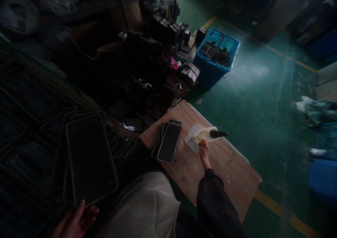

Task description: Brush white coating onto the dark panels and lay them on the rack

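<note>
At the lower left, my left hand (79, 219) is closed at the bottom corner of a dark rectangular panel (92, 160) with a thin pale rim. Its thumb lies against the panel's edge, and similar panels show beneath. Over the wooden board, my right hand (204, 151) pinches a small yellow-orange stick-like thing (202, 141), whose exact kind I cannot make out. Just beyond those fingers lies a cream container (206, 134) with a black tapered end (218, 134), partly on a white sheet (193, 135). Left of it, several smaller dark panels (170, 143) are stacked askew.
The wooden board (218, 164) spans the front right. Behind it stands a blue crate (214, 72) holding dark pieces, beside a cluttered dark shelf with stacked blocks (189, 73). Green floor (263, 108) with yellow lines extends right, toward blue bins (323, 174).
</note>
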Tool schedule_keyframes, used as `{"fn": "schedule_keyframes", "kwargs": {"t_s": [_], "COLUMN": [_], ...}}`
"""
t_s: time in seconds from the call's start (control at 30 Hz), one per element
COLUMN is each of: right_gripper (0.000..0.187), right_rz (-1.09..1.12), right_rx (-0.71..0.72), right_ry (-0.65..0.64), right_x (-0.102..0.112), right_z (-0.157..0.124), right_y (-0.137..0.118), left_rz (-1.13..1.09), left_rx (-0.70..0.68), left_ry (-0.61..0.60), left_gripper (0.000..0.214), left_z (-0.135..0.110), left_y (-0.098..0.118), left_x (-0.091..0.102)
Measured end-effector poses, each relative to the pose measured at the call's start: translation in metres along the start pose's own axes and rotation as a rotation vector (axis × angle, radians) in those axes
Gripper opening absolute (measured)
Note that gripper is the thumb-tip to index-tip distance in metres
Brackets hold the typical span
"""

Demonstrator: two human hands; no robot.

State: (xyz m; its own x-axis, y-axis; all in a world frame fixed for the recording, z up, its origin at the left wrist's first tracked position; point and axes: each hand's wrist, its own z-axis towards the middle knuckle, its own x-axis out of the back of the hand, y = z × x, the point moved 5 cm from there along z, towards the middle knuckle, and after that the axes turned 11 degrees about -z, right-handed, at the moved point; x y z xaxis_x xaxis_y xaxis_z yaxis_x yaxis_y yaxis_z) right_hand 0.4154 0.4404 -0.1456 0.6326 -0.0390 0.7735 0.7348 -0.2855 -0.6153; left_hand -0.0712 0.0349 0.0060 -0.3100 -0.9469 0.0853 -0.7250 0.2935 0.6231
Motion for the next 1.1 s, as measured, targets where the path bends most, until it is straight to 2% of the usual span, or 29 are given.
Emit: {"fn": "schedule_keyframes", "kwargs": {"t_s": [0.17,0.3,0.43,0.53,0.7,0.93,1.1], "right_gripper": [0.056,0.053,0.050,0.046,0.039,0.040,0.040], "right_rz": [-0.054,-0.092,-0.117,-0.133,-0.158,-0.176,-0.111], "right_rx": [-0.027,-0.024,-0.005,0.023,0.071,0.094,0.087], "right_ry": [-0.049,-0.079,-0.101,-0.125,-0.152,-0.147,-0.138], "right_x": [-0.024,-0.028,-0.021,-0.014,0.001,0.015,0.024], "right_z": [0.020,0.026,0.022,0.015,0.003,-0.011,-0.020], "right_y": [0.021,0.027,0.025,0.021,0.013,0.007,0.005], "left_rz": [-0.072,-0.097,-0.109,-0.115,-0.113,-0.123,-0.126], "left_rx": [0.021,0.026,-0.006,0.005,0.002,0.015,0.000], "left_ry": [0.007,0.039,0.035,0.050,0.008,0.067,0.044], "left_gripper": [0.042,0.044,0.038,0.032,0.027,0.018,0.018], "left_z": [-0.004,-0.013,-0.021,-0.021,-0.019,-0.024,-0.025], "left_y": [-0.003,0.001,0.006,0.006,0.005,0.009,0.011], "left_x": [0.003,-0.005,-0.014,-0.016,-0.017,-0.022,-0.022]}}
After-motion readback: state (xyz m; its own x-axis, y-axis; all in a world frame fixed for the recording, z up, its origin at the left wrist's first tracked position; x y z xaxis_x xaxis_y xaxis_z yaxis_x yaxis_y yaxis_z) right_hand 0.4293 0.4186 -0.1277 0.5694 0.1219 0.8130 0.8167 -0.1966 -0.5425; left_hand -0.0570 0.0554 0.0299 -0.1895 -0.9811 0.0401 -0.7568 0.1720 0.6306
